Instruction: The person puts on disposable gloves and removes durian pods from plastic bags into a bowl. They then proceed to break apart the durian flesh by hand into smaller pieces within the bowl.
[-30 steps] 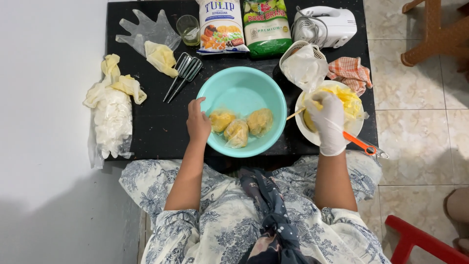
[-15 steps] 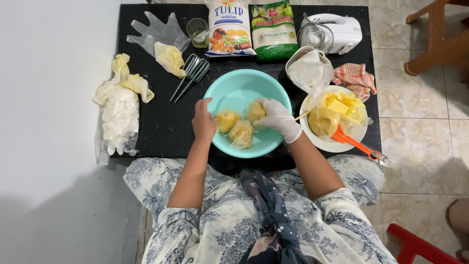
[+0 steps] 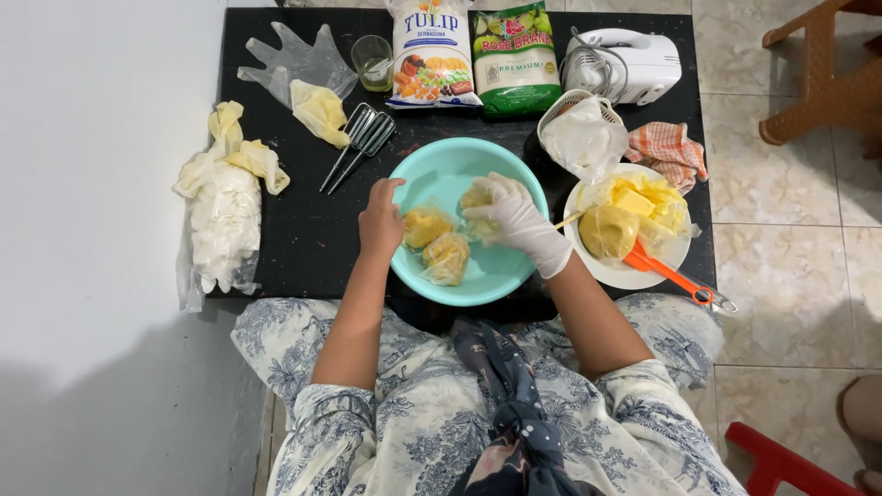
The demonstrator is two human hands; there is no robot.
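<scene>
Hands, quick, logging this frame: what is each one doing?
Left hand: bare, open, on the bowl rim.
Right hand: gloved, closed on a wrapped yellow lump.

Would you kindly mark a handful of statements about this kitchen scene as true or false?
1. The right hand wears a white glove. True.
2. The left hand is gloved too. False: it is bare and rests at the rim of the teal bowl.
3. Three wrapped yellow lumps lie in the teal bowl. True.
4. The hand mixer stands inside the bowl. False: it lies at the far edge of the black table, near the right corner.
5. The orange-handled tool lies on the white plate. True.
6. The beaters are fitted into the mixer. False: they lie loose on the table, left of the bowl.
</scene>
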